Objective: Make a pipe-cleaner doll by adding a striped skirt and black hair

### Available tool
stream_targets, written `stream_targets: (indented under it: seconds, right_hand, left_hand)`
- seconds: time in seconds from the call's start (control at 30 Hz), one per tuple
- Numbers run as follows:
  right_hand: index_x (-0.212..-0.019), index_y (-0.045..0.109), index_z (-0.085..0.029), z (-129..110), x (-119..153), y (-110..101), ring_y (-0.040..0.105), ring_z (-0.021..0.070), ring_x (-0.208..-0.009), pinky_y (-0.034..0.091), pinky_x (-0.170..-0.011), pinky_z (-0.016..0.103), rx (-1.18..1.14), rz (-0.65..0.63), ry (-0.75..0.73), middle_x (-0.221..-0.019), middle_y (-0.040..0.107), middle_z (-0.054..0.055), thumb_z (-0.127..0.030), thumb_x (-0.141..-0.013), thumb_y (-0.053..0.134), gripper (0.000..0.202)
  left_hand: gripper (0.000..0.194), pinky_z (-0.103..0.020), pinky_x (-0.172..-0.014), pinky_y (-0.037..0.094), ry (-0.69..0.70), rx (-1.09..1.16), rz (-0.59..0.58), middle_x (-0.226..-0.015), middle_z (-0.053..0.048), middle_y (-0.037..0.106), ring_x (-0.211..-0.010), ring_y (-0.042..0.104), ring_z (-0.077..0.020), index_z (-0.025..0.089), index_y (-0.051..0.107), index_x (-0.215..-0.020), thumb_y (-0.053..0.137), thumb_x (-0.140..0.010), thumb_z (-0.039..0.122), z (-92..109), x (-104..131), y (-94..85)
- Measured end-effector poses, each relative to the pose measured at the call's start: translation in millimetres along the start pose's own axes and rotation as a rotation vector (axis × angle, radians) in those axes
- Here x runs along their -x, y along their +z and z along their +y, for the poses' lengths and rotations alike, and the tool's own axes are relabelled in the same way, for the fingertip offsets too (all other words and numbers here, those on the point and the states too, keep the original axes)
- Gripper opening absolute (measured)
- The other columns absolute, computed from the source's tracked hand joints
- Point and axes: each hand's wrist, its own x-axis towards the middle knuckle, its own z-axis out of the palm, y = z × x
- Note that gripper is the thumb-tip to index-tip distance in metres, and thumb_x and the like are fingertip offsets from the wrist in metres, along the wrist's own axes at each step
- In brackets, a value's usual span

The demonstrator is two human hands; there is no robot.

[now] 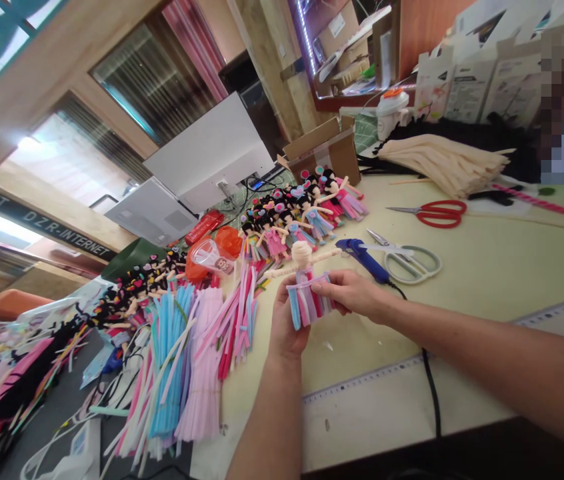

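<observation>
Doll (305, 280) with a round cream head, two long cream arms and a striped skirt of blue, pink, white and red is held up over the near part of the worktop (492, 273). The left hand (289, 323) holds it from below, with its fingers closed around the skirt. The right hand (349, 292) has its fingers pinched narrow on the other side of the skirt, near the top.

Just beyond the right hand is a blue glue gun (369, 261), and its black cord (430, 387) runs down over the near edge. Scissors with pale handles (386, 268) lie right by the glue gun, and red scissors (421, 212) lie farther back. A long ruler (367, 379) lies along the near edge.

Toward the left side are bunches of fuzzy sticks: a blue bunch (167, 367), a pale pink bunch (202, 373) and a loose pink and red bunch (242, 313). Behind them are a clear cup (212, 259) and an orange bag (229, 241).

Lots of little dolls with black hair (287, 223) sit past the held one, in front of an open brown box (329, 159). Cream sticks (442, 160) lie in a pile near the far edge, with black sticks (517, 143) around them.
</observation>
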Motion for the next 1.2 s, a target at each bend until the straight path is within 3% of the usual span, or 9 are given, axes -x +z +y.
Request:
stream_targets:
  seconds: [0.37, 0.5, 0.57, 0.63, 0.73, 0.9, 1.07, 1.2]
  right_hand:
    - [-0.060, 0.051, -0.019, -2.1, 0.8, -0.9, 0.037, 0.0058, -0.038, 0.025, -0.037, 0.020, 0.076, 0.034, -0.025, -0.042, 0.043, -0.006, -0.059, -0.074, 0.063, 0.044]
    - [-0.061, 0.052, -0.019, -2.6, 0.4, -1.0, 0.039, 0.0063, -0.039, 0.025, -0.036, 0.020, 0.060, 0.043, -0.016, -0.043, 0.044, -0.006, -0.058, -0.073, 0.064, 0.043]
    - [-0.062, 0.053, -0.018, -1.7, -0.2, -1.2, 0.039, 0.0064, -0.039, 0.026, -0.036, 0.020, 0.057, 0.050, -0.012, -0.044, 0.044, -0.006, -0.058, -0.072, 0.065, 0.043]
    - [-0.062, 0.053, -0.018, -0.7, -0.9, -1.3, 0.039, 0.0063, -0.039, 0.027, -0.036, 0.020, 0.058, 0.052, -0.014, -0.045, 0.044, -0.006, -0.059, -0.072, 0.065, 0.044]
    - [-0.062, 0.053, -0.018, 0.2, -1.2, -1.3, 0.039, 0.0063, -0.039, 0.027, -0.036, 0.020, 0.054, 0.053, -0.020, -0.045, 0.044, -0.006, -0.059, -0.072, 0.065, 0.044]
    - [-0.063, 0.052, -0.018, -0.4, -0.8, -0.4, 0.041, 0.0066, -0.040, 0.028, -0.037, 0.020, 0.066, 0.051, -0.020, -0.046, 0.045, -0.006, -0.057, -0.074, 0.064, 0.042]
    - [-0.060, 0.050, -0.019, 0.6, -2.0, 0.9, 0.039, 0.0060, -0.037, 0.026, -0.036, 0.020, 0.087, 0.043, -0.010, -0.043, 0.043, -0.006, -0.054, -0.076, 0.061, 0.041]
    - [-0.061, 0.050, -0.018, 0.1, -2.1, 1.0, 0.040, 0.0059, -0.038, 0.027, -0.036, 0.020, 0.083, 0.040, -0.004, -0.044, 0.044, -0.006, -0.053, -0.077, 0.062, 0.039]
  left_hand:
    - [0.027, -0.026, -0.062, 0.048, -0.008, -0.023, -0.032, -0.075, 0.000, 0.071, -0.062, 0.062, -0.0134, 0.016, 0.069, -0.081, 0.081, -0.060, 0.029, 0.5, -3.1, -5.3]
    - [0.043, -0.034, -0.076, 0.050, -0.029, 0.007, -0.096, -0.085, -0.005, 0.072, -0.083, 0.066, -0.0220, 0.016, 0.069, -0.086, 0.070, -0.070, 0.055, 1.5, -2.4, -5.3]
    - [0.059, -0.038, -0.080, 0.050, -0.018, 0.019, -0.112, -0.091, -0.008, 0.072, -0.090, 0.065, -0.0260, 0.017, 0.068, -0.089, 0.063, -0.067, 0.071, 1.1, -0.8, -5.7]
    - [0.063, -0.040, -0.080, 0.050, 0.013, 0.005, -0.136, -0.092, -0.008, 0.072, -0.090, 0.065, -0.0268, 0.018, 0.067, -0.090, 0.064, -0.061, 0.075, 0.1, 1.0, -6.5]
    - [0.054, -0.038, -0.080, 0.050, 0.040, -0.032, -0.162, -0.090, -0.005, 0.071, -0.085, 0.066, -0.0237, 0.020, 0.066, -0.090, 0.077, -0.057, 0.062, -1.2, 2.6, -7.8]
    - [0.041, -0.033, -0.074, 0.050, 0.042, -0.040, -0.108, -0.082, -0.001, 0.069, -0.074, 0.064, -0.0174, 0.020, 0.064, -0.085, 0.085, -0.056, 0.041, -1.0, 2.0, -6.5]
    - [0.035, -0.030, -0.068, 0.049, 0.050, -0.051, -0.073, -0.078, -0.001, 0.070, -0.069, 0.063, -0.0165, 0.019, 0.065, -0.082, 0.083, -0.058, 0.037, 1.3, 2.0, -4.2]
    - [0.035, -0.032, -0.073, 0.049, 0.047, -0.091, -0.138, -0.082, -0.003, 0.071, -0.075, 0.065, -0.0185, 0.017, 0.066, -0.088, 0.080, -0.062, 0.035, 5.4, 1.6, -7.8]
